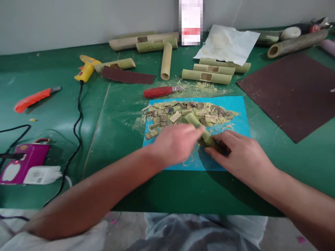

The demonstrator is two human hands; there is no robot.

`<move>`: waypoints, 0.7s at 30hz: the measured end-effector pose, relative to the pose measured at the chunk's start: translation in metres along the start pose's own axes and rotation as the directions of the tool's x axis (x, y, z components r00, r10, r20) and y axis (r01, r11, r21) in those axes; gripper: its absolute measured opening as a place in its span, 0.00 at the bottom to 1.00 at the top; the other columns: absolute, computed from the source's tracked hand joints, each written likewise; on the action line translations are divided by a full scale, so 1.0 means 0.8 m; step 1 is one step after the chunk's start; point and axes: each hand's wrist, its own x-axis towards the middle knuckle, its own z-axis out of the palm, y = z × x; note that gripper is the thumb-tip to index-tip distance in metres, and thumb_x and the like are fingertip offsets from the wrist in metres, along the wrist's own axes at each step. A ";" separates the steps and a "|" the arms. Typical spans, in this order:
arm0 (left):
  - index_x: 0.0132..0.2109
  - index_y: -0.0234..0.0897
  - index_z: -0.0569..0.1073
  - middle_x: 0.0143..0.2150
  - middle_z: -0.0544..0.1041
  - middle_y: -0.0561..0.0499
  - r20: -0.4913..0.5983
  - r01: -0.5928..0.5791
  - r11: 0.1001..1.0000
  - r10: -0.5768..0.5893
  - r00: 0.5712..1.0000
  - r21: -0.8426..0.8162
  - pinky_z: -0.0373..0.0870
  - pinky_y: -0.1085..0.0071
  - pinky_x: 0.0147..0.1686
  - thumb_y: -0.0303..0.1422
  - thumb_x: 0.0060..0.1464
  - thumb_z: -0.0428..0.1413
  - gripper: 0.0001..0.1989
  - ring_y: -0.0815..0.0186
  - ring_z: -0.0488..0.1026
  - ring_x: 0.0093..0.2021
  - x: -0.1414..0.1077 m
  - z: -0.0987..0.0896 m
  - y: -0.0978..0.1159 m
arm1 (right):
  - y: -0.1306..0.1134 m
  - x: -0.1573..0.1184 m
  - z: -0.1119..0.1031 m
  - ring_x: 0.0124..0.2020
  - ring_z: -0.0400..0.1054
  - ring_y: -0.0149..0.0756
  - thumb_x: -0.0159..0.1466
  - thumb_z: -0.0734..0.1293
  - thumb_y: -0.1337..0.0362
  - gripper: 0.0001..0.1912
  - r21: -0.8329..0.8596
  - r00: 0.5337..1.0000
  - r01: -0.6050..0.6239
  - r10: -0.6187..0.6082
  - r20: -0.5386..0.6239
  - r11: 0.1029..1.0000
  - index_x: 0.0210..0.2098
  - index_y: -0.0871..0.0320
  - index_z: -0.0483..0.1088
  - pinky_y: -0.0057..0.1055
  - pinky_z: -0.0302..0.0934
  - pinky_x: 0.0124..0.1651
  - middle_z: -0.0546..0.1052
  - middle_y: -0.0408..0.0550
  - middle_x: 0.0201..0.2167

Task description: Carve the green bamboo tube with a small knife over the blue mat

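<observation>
My right hand (237, 148) grips the near end of a short green bamboo tube (193, 121), thumb on one side and fingers on the other. The tube slants over a blue sheet (235, 108), its far end pointing up and left. My left hand (179, 141), smeared by motion, is closed with its fingertips at the tube's middle. A small dark spot shows at those fingertips; what they hold is too blurred to name. Bamboo chips and shavings (163, 116) are heaped on the sheet behind the tube. Beyond them lies a red-handled knife (159, 92).
Cut bamboo tubes (217, 77) lie farther back, beside white paper (227, 43). Brown sandpaper (290, 94) spreads at right; a narrow strip (128, 75) lies left. A yellow corded tool (87, 69), an orange utility knife (35, 99) and a purple power box (34, 160) occupy the left side.
</observation>
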 end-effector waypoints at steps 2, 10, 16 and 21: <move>0.58 0.36 0.74 0.31 0.76 0.50 0.057 -0.045 0.998 0.048 0.997 -0.048 0.68 0.73 0.30 0.32 0.71 0.41 0.20 0.67 0.74 0.31 0.000 0.001 -0.002 | 0.000 0.000 0.000 0.27 0.67 0.34 0.63 0.68 0.59 0.08 0.003 1.000 0.003 -0.003 0.001 1.000 0.32 0.56 0.71 0.31 0.55 0.29 0.74 0.44 0.27; 0.58 0.36 0.75 0.31 0.77 0.50 -0.024 -0.006 1.000 0.006 1.000 0.027 0.68 0.74 0.29 0.30 0.70 0.43 0.18 0.67 0.74 0.30 -0.002 0.000 -0.018 | 0.001 0.000 -0.001 0.26 0.66 0.33 0.63 0.68 0.57 0.09 -0.027 1.000 0.008 -0.008 -0.005 1.000 0.31 0.56 0.71 0.30 0.55 0.28 0.74 0.44 0.27; 0.58 0.33 0.75 0.34 0.79 0.48 -0.052 0.070 0.995 -0.074 0.996 -0.073 0.72 0.73 0.33 0.32 0.71 0.44 0.19 0.67 0.75 0.33 0.001 0.000 -0.023 | 0.002 0.000 -0.002 0.25 0.65 0.32 0.63 0.68 0.58 0.09 -0.027 0.999 0.036 -0.037 -0.025 0.999 0.31 0.56 0.72 0.30 0.54 0.28 0.73 0.44 0.26; 0.56 0.33 0.76 0.35 0.79 0.47 -0.086 0.110 0.991 -0.116 0.989 -0.079 0.73 0.72 0.35 0.33 0.71 0.45 0.18 0.66 0.76 0.35 0.002 0.001 -0.021 | 0.001 0.000 -0.001 0.25 0.65 0.32 0.63 0.68 0.57 0.09 -0.031 0.999 0.035 -0.036 -0.033 0.999 0.31 0.56 0.72 0.30 0.54 0.28 0.73 0.44 0.26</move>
